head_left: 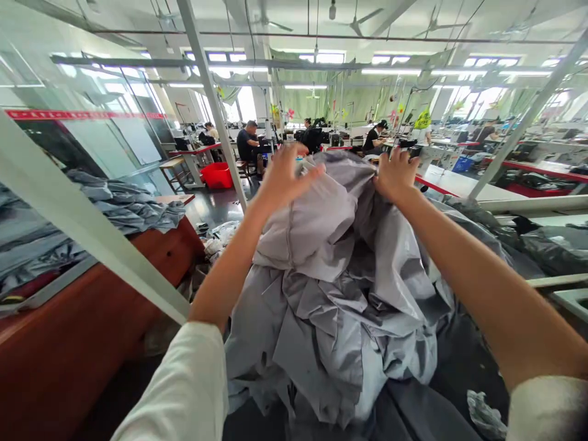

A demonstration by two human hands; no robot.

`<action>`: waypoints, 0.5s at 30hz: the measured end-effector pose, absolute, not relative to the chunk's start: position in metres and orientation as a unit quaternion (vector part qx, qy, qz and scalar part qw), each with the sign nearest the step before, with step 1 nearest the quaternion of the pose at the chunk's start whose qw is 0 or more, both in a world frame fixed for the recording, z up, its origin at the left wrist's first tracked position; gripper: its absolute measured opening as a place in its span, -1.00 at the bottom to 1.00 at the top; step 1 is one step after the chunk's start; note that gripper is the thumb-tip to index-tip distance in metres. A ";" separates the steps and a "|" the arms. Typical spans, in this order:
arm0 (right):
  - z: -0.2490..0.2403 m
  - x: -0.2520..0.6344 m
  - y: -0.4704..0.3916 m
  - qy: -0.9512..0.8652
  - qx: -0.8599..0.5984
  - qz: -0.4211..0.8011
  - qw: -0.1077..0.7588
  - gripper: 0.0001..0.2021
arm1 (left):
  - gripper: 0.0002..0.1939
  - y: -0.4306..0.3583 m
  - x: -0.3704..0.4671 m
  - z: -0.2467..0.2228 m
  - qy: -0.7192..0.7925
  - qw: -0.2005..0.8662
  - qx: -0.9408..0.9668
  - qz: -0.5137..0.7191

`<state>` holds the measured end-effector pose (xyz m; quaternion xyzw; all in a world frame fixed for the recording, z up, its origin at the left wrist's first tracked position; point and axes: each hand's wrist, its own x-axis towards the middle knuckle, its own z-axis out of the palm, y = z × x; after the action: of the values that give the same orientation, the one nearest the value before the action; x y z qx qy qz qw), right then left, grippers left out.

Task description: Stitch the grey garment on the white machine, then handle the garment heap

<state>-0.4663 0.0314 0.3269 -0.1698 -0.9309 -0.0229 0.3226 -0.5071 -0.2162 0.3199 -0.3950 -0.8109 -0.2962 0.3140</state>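
A large crumpled heap of grey cloth (331,331) fills the middle of the view before me. From its top, a lifted piece of grey cloth (316,226) with a visible seam rises between my arms. My left hand (289,174), slightly blurred, is at the upper left of that piece, with thumb and fingers apart and nothing gripped. At the upper right, my right hand (395,174) pinches the edge of the lifted cloth, which is pulled into taut folds there. Part of its grip is hidden behind the hand.
On the left, a slanted white post (92,214) crosses in front of a reddish-brown table (114,294) piled with grey cloth (114,202). Crumpled clear plastic (486,415) lies at lower right. Farther back are a red bin (217,176) and people seated at sewing tables.
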 end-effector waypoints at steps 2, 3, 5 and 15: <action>0.297 -0.469 0.038 -0.954 -0.139 -0.049 0.260 -0.56 | -0.24 -0.212 -0.484 0.279 -0.821 0.251 -0.460 -0.228; 0.281 -0.467 0.041 -0.971 -0.109 -0.047 0.208 -0.52 | -0.14 -0.211 -0.476 0.258 -0.829 0.229 -0.475 -0.186; 0.252 -0.461 0.044 -0.991 -0.058 -0.051 0.110 -0.40 | -0.34 -0.210 -0.473 0.225 -0.851 0.193 -0.472 -0.128; 0.201 -0.453 0.030 -0.978 -0.057 -0.050 0.192 -0.52 | -0.64 -0.290 -0.558 0.266 -0.826 0.319 -0.235 -0.401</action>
<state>-0.4534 0.0305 0.2009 -0.0568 -0.9785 -0.0504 0.1919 -0.5578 -0.2899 0.2663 -0.2351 -0.8260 -0.4010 0.3187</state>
